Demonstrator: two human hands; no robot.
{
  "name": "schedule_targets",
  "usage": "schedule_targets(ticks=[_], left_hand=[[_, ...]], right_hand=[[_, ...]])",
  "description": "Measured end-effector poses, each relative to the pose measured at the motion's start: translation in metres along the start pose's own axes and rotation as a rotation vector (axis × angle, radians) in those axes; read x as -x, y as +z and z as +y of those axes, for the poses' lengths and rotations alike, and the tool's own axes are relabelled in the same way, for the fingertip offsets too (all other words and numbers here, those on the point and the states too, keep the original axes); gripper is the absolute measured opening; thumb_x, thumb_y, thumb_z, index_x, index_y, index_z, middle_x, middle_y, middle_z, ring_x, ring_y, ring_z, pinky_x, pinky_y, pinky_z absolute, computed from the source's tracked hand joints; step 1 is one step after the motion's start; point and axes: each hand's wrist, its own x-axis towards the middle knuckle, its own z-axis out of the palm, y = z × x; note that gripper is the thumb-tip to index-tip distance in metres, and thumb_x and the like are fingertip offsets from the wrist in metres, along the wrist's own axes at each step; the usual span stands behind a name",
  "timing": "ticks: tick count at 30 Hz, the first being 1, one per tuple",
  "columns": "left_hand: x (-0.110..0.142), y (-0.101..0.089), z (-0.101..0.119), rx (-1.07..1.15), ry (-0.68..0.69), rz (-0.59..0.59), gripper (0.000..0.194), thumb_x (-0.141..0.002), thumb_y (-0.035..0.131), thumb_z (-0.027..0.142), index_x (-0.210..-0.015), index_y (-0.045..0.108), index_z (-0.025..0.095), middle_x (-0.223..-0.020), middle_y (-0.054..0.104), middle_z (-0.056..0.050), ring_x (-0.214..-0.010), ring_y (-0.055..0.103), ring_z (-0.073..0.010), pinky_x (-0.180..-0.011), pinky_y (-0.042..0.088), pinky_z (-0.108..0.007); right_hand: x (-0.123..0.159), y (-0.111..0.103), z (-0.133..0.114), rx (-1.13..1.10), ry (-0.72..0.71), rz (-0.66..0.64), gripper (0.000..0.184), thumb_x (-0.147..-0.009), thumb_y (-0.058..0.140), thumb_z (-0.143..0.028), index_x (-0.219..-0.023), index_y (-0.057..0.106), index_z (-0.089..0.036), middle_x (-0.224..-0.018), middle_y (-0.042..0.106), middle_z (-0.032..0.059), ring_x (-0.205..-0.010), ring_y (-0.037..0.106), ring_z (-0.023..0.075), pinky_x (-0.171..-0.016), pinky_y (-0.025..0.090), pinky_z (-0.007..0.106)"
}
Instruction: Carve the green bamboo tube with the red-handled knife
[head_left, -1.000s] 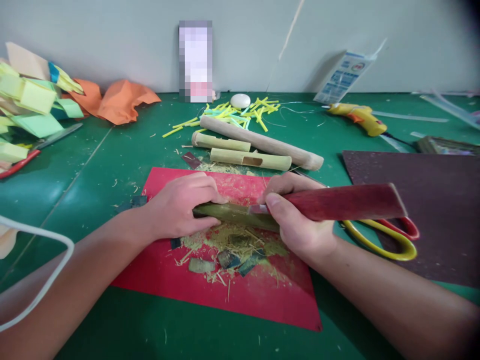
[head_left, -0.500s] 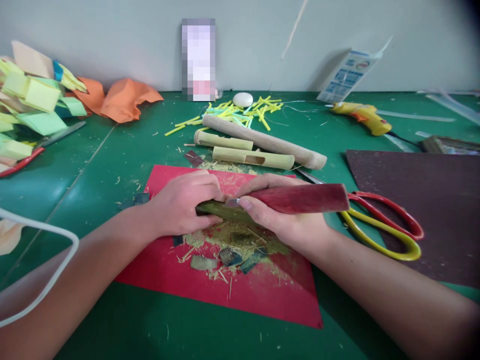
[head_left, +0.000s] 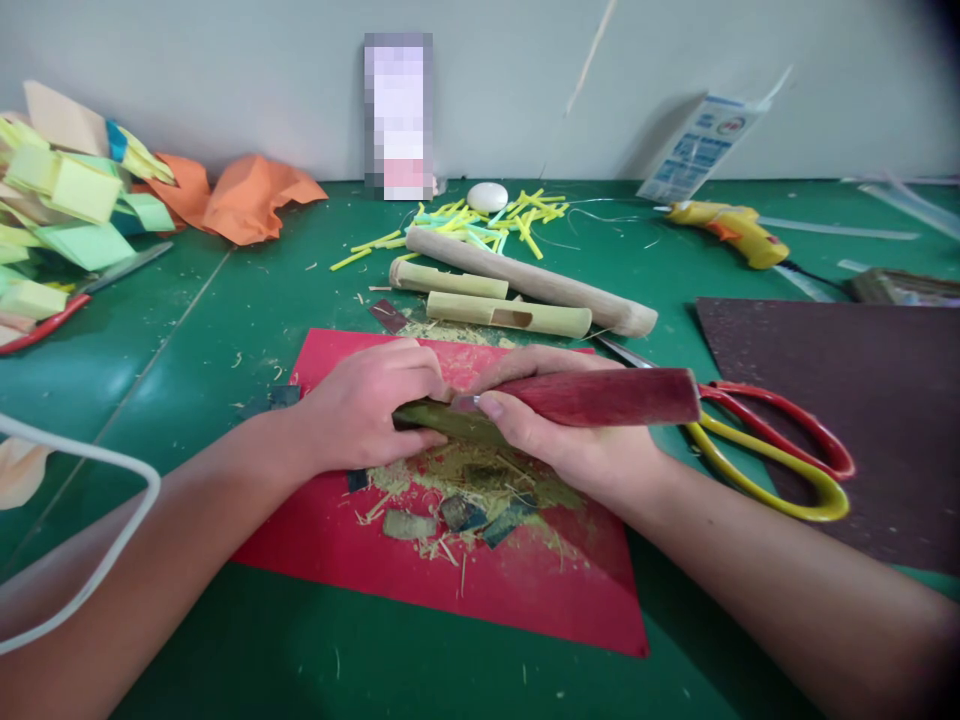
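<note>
My left hand [head_left: 386,405] is closed around one end of a dark green piece of bamboo [head_left: 474,420], pressing it down over a red sheet [head_left: 570,610]. In my right hand [head_left: 577,445] is a carving knife [head_left: 622,397] with a red wooden handle, pointing left. Only a short bit of its metal blade shows at my thumb, against the bamboo; the tip is hard to make out. My right fingers also lie over the bamboo's right end and hide it. Shavings and dark scraps [head_left: 480,480] cover the sheet below both hands.
Behind the sheet lie two cut bamboo pieces [head_left: 559,319] and a wooden stick [head_left: 525,270]. Scissors [head_left: 834,500] rest beside my right wrist, partly over a brown board [head_left: 847,400]. A yellow glue gun [head_left: 731,232] sits farther back. Folded papers [head_left: 82,195] pile up left; a white cable [head_left: 105,460] crosses my left forearm.
The view has shifted very slightly. Both hands, the knife and the bamboo keep nearly the same position and grip.
</note>
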Motion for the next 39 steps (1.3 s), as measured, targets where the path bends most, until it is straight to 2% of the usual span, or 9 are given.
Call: schedule_targets(ticks=[7, 12, 18, 23, 30, 39], left_hand=[[0.000, -0.002, 0.000, 0.005, -0.005, -0.016, 0.017, -0.082, 0.068, 0.026, -0.094, 0.066, 0.013, -0.089, 0.065, -0.006, -0.085, 0.058, -0.0200, -0.075, 0.044, -0.033], [0.000, -0.002, -0.001, 0.020, -0.021, -0.033, 0.017, -0.083, 0.067, 0.027, -0.095, 0.067, 0.014, -0.092, 0.066, -0.006, -0.088, 0.058, -0.0206, -0.078, 0.046, -0.034], [0.001, -0.002, -0.001, 0.023, -0.023, -0.035, 0.021, -0.084, 0.067, 0.028, -0.099, 0.068, 0.013, -0.094, 0.067, -0.007, -0.090, 0.059, -0.0209, -0.078, 0.047, -0.035], [0.001, -0.001, -0.001, 0.031, -0.007, -0.011, 0.019, -0.084, 0.067, 0.027, -0.099, 0.067, 0.014, -0.094, 0.067, -0.006, -0.090, 0.059, -0.0201, -0.079, 0.047, -0.034], [0.001, -0.001, -0.001, 0.011, 0.012, -0.014, 0.018, -0.082, 0.069, 0.025, -0.096, 0.067, 0.013, -0.090, 0.065, -0.006, -0.085, 0.057, -0.0195, -0.076, 0.044, -0.033], [0.000, -0.001, -0.001, 0.011, 0.034, 0.015, 0.015, -0.084, 0.068, 0.026, -0.090, 0.066, 0.012, -0.089, 0.066, -0.007, -0.083, 0.058, -0.0189, -0.075, 0.045, -0.033]], right_hand=[[0.000, -0.004, -0.002, 0.066, -0.098, 0.017, 0.014, -0.078, 0.062, -0.020, -0.064, 0.060, -0.022, -0.065, 0.066, -0.0016, -0.055, 0.060, 0.0123, -0.051, 0.046, 0.026], [0.003, -0.008, 0.002, 0.101, -0.136, 0.087, 0.019, -0.078, 0.059, -0.020, -0.060, 0.054, -0.023, -0.058, 0.060, -0.0012, -0.050, 0.053, 0.0121, -0.047, 0.040, 0.028], [0.005, -0.005, 0.007, 0.050, -0.118, 0.160, 0.022, -0.079, 0.059, -0.020, -0.059, 0.050, -0.024, -0.056, 0.055, -0.0005, -0.048, 0.048, 0.0120, -0.045, 0.037, 0.030], [0.008, -0.001, 0.010, -0.059, -0.058, 0.212, 0.024, -0.083, 0.059, -0.021, -0.061, 0.050, -0.025, -0.055, 0.054, -0.0013, -0.049, 0.051, 0.0123, -0.044, 0.040, 0.029], [0.006, -0.001, 0.001, -0.029, -0.074, 0.055, 0.009, -0.083, 0.066, -0.025, -0.074, 0.065, -0.024, -0.073, 0.070, -0.0007, -0.061, 0.063, 0.0138, -0.055, 0.050, 0.028], [0.002, 0.000, 0.002, 0.003, -0.040, 0.013, 0.005, -0.079, 0.072, -0.025, -0.076, 0.069, -0.023, -0.077, 0.073, -0.0007, -0.066, 0.067, 0.0141, -0.062, 0.054, 0.026]])
